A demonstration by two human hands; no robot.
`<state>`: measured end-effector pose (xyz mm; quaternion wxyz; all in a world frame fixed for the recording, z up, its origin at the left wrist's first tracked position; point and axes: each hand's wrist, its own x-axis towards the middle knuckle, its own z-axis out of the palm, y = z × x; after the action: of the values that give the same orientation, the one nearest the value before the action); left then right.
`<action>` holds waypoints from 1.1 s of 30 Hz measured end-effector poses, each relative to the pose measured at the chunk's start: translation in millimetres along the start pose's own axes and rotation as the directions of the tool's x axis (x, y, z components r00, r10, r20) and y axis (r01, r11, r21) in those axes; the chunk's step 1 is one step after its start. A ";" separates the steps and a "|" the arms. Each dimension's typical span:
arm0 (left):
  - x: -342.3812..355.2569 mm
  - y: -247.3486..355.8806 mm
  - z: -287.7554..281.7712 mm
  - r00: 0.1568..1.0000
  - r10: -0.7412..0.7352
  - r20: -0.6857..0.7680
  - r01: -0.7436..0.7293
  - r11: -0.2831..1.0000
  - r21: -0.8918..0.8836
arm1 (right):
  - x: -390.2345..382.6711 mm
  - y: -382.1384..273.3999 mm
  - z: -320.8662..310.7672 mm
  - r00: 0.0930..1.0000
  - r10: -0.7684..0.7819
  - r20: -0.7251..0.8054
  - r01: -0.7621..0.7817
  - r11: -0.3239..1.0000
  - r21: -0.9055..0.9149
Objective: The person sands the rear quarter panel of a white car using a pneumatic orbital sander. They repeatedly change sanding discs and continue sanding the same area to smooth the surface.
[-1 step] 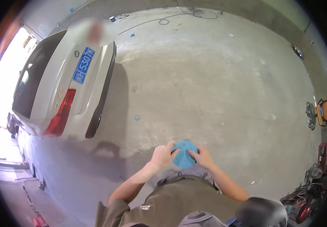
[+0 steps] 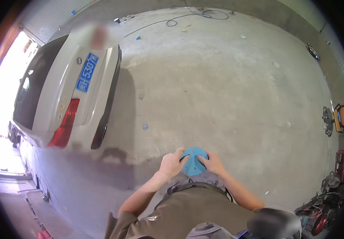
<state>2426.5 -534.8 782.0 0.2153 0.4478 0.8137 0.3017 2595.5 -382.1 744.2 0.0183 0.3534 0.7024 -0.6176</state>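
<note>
A flat, round blue disc [image 2: 194, 153] with small holes in it is held in front of my waist, above the concrete floor. It looks like a sanding disc. My left hand [image 2: 171, 164] grips its left side, the thumb lying over the top face. On the opposite edge my right hand [image 2: 213, 163] has hold of it in the same way, thumb pointing inward. The fingers beneath the disc are hidden.
A white car [image 2: 88, 107] stands at the left, its rear toward me. A dark hose [image 2: 172, 22] lies looped at the far wall. Along the right wall are an orange-and-black object [image 2: 342, 118], a red case [image 2: 343, 165] and piled machine parts [image 2: 323, 211].
The view has shifted slightly, so the car's rear sits a little lower. Both hands keep hold of the blue disc in nearly the same place.
</note>
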 end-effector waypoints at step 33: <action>989.9 -192.2 -404.7 0.878 -0.395 -0.270 0.301 0.895 -0.331 | 1035.0 -600.8 -269.2 0.803 -0.155 0.575 0.223 0.974 -0.048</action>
<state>1559.2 114.4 864.7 0.1881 0.2010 0.8549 0.4398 1618.5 353.0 843.0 0.1847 0.0802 0.7305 -0.6525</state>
